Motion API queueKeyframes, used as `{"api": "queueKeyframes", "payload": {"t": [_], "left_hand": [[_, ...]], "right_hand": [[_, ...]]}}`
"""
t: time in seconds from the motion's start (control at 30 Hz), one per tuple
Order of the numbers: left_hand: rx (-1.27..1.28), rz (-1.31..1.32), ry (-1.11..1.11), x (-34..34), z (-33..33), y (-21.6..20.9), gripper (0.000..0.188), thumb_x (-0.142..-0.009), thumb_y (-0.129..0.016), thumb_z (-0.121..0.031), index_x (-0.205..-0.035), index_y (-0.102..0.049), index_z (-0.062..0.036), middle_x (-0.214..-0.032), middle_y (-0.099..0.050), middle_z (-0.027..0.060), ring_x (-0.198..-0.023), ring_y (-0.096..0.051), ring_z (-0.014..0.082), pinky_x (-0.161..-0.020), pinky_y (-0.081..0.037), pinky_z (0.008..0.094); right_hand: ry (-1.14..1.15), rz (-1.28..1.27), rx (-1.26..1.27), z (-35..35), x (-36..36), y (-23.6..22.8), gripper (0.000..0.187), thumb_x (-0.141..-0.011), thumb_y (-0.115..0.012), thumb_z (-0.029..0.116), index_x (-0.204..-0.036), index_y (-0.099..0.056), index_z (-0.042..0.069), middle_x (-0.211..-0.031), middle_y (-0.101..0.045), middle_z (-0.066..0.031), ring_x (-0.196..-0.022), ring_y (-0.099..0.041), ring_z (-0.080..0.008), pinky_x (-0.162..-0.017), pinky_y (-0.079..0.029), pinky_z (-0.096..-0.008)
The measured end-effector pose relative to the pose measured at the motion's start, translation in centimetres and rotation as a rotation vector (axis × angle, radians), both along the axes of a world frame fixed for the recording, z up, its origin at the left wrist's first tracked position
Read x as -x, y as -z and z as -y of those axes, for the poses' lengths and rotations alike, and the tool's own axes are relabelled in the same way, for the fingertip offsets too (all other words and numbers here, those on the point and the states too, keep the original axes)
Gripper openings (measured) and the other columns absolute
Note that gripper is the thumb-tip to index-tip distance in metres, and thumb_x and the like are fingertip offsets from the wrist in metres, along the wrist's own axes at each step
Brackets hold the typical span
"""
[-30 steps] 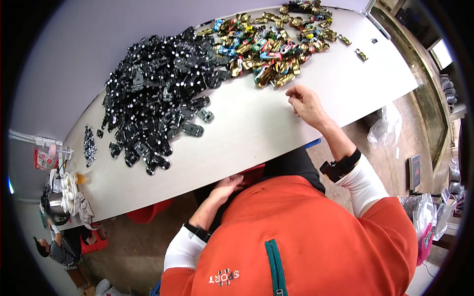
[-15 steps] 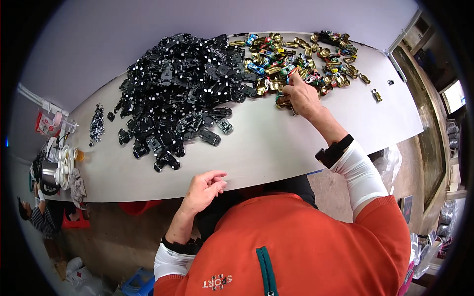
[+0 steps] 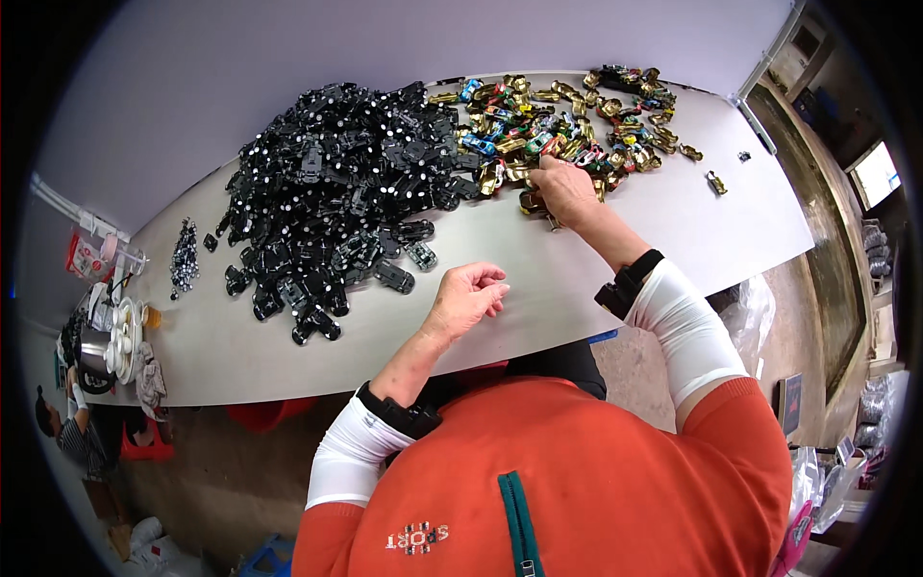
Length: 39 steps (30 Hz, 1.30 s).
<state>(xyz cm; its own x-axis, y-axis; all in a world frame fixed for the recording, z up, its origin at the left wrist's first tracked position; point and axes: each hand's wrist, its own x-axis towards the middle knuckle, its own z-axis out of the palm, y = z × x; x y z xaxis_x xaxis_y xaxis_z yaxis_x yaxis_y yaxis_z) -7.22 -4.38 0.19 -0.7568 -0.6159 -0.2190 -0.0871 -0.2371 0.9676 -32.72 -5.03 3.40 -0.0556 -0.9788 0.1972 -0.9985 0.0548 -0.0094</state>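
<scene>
My right hand reaches into the near edge of a pile of toy car bodies, gold undersides and coloured tops mixed. Its fingers are closed at a toy car body, which they mostly hide. Over the table in front of me hangs my left hand, fingers loosely bent and apart, with nothing visible in them. It is nearest to the black toy car chassis at the front of a large heap of black chassis with small white dots.
The pale table runs against a wall. A small silvery heap of tiny parts lies at its left; a single gold car body lies at the right. Far left are a white cup tray, a cloth and another person.
My left hand has risen from the table's front edge to the right and away from me, over the tabletop. My right hand stays at the car bodies. The whole view has shifted slightly.
</scene>
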Motion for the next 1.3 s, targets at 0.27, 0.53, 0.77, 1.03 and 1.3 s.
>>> {"api": "queueKeyframes", "payload": {"t": [0.27, 0.53, 0.77, 1.03, 1.3], "left_hand": [[-0.003, -0.297, -0.383, 2.2, 2.8, -0.8, 0.036, -0.082, -0.066, -0.005, -0.115, -0.055, 0.0045, -0.090, -0.063, 0.0061, -0.069, -0.061, 0.0104, -0.057, -0.049, 0.0213], [-0.070, -0.341, -0.401, 1.8, 3.9, 1.1, 0.024, -0.082, -0.066, -0.005, -0.104, -0.059, 0.0002, -0.087, -0.063, 0.0016, -0.069, -0.059, 0.0076, -0.053, -0.047, 0.0189], [-0.419, -0.586, -0.297, 1.4, 4.5, 1.5, 0.016, -0.085, -0.062, -0.007, -0.099, -0.058, -0.0037, -0.082, -0.061, 0.0010, -0.070, -0.057, 0.0088, -0.056, -0.047, 0.0242], [-0.494, -0.664, -0.328, 1.1, 5.1, 3.0, 0.018, -0.087, -0.059, -0.008, -0.105, -0.056, -0.0078, -0.090, -0.062, 0.0031, -0.079, -0.059, 0.0138, -0.064, -0.050, 0.0287], [-0.359, -0.616, -0.311, 0.8, 4.0, 2.4, 0.019, -0.088, -0.060, -0.009, -0.105, -0.054, -0.0091, -0.094, -0.062, 0.0059, -0.078, -0.063, 0.0167, -0.064, -0.053, 0.0309]], "right_hand": [[-0.074, 1.094, -0.039, 0.4, -5.1, -0.2, 0.011, -0.077, -0.064, 0.009, -0.083, -0.068, 0.001, -0.060, -0.060, -0.0058, -0.049, -0.053, -0.0101, -0.044, -0.044, -0.0274], [0.060, 1.268, -0.068, -0.4, -8.6, 1.5, 0.008, -0.078, -0.063, 0.007, -0.078, -0.066, -0.001, -0.058, -0.058, -0.0035, -0.043, -0.049, -0.0078, -0.037, -0.037, -0.0219], [0.110, 1.548, -0.147, -0.2, -8.1, 1.7, 0.007, -0.081, -0.061, 0.005, -0.083, -0.063, -0.001, -0.063, -0.057, -0.0025, -0.047, -0.049, -0.0081, -0.040, -0.039, -0.0214], [0.055, 0.497, 0.512, 0.3, -5.1, 1.0, 0.031, -0.077, -0.068, 0.008, -0.102, -0.056, -0.004, -0.082, -0.063, -0.0127, -0.075, -0.060, -0.0214, -0.071, -0.049, -0.0317], [-0.223, 0.937, 0.217, -3.8, -10.6, 0.4, 0.014, -0.081, -0.067, 0.009, -0.088, -0.062, -0.001, -0.066, -0.057, -0.0002, -0.057, -0.049, -0.0090, -0.052, -0.041, -0.0252]]}}
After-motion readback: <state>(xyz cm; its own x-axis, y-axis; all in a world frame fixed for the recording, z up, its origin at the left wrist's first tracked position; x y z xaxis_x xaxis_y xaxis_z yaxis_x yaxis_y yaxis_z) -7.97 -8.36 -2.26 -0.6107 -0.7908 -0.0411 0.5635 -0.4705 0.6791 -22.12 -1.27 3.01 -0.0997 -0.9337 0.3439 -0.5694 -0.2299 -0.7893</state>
